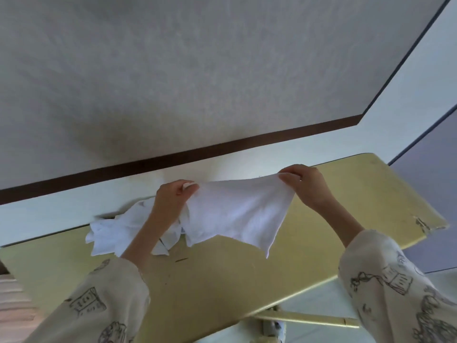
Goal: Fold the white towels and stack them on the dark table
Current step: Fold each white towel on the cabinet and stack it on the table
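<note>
A white towel (237, 211) hangs spread in the air above the table (222, 276), which looks yellowish in this light. My left hand (173, 199) pinches its upper left corner and my right hand (306, 184) pinches its upper right corner. The lower edge droops in uneven points just over the tabletop. Behind my left forearm a crumpled heap of white towels (116, 231) lies on the table near its far edge.
A wall with a dark brown baseboard (173, 157) runs close behind the table. The table's right end (430, 224) has a chipped corner. A table leg bar (309, 319) and pale floor show below the near edge.
</note>
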`<state>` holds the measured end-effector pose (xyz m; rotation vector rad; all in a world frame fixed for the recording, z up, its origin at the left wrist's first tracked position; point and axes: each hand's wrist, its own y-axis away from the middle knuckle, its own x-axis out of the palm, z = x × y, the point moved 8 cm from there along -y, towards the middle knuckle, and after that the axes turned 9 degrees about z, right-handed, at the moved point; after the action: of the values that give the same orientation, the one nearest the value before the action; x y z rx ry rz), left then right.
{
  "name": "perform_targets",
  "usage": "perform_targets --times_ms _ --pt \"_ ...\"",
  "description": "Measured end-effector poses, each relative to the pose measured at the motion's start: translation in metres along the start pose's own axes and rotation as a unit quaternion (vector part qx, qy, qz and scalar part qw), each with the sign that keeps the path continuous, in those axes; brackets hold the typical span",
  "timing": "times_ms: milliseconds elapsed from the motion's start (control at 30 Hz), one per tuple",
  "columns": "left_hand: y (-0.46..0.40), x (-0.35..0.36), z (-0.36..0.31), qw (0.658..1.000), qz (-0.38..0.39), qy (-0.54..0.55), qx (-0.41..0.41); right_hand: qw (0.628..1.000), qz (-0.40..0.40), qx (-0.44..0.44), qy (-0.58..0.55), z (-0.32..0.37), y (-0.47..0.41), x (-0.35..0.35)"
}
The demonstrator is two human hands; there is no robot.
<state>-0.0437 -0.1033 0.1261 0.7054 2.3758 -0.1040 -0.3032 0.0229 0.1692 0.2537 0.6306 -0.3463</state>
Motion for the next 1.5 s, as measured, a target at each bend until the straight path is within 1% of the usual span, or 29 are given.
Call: perform_targets --times_ms 67,133,200,300,367,500,733,833,933,1067,1167,1233,1400,1500 --pt "-0.011 0.021 -0.014 0.999 0.003 0.021 -0.026 1.000 0.007 0.010 0.002 -0.023 -0.005 -0.018" --pt "-0.021 0.041 -0.031 0.998 -0.003 0.054 -0.032 1.000 -0.001 0.010 -0.007 -0.045 -0.013 -0.040" --pt "-0.027 0.056 -0.050 0.997 -0.020 0.075 -0.028 1.000 -0.014 0.001 -0.027 -0.065 -0.021 -0.063" --pt "-0.031 0.075 -0.065 0.990 -0.054 0.121 -0.049 0.999 -0.016 -0.012 -0.045 -0.089 -0.031 -0.088" --pt "-0.029 0.091 -0.069 0.986 -0.055 0.144 -0.062 0.998 -0.005 -0.008 -0.061 -0.106 -0.034 -0.099" --pt "-0.016 0.135 -0.064 0.985 0.001 0.142 -0.097 0.997 0.034 0.007 -0.064 -0.144 -0.031 -0.102" --pt "0.026 0.227 0.005 0.958 0.124 0.149 -0.212 0.987 0.138 0.085 0.015 -0.247 0.000 -0.054" --pt "0.035 0.256 0.025 0.949 0.136 0.163 -0.234 0.981 0.156 0.114 0.027 -0.282 0.009 -0.033" --pt "0.029 0.274 0.041 0.948 0.119 0.168 -0.241 0.979 0.150 0.136 0.022 -0.304 0.000 -0.020" --pt "0.007 0.279 0.062 0.954 0.049 0.166 -0.245 0.981 0.110 0.158 0.001 -0.322 -0.032 -0.005" --pt "-0.008 0.277 0.083 0.953 -0.007 0.143 -0.267 0.982 0.101 0.158 -0.010 -0.326 -0.056 0.011" --pt "-0.015 0.279 0.094 0.949 -0.030 0.130 -0.287 0.984 0.099 0.149 -0.005 -0.326 -0.069 0.020" --pt "-0.024 0.283 0.108 0.945 -0.054 0.091 -0.310 0.986 0.086 0.138 0.040 -0.330 -0.084 0.031" --pt "-0.025 0.285 0.108 0.943 -0.062 0.074 -0.317 0.986 0.086 0.133 0.045 -0.333 -0.084 0.035"
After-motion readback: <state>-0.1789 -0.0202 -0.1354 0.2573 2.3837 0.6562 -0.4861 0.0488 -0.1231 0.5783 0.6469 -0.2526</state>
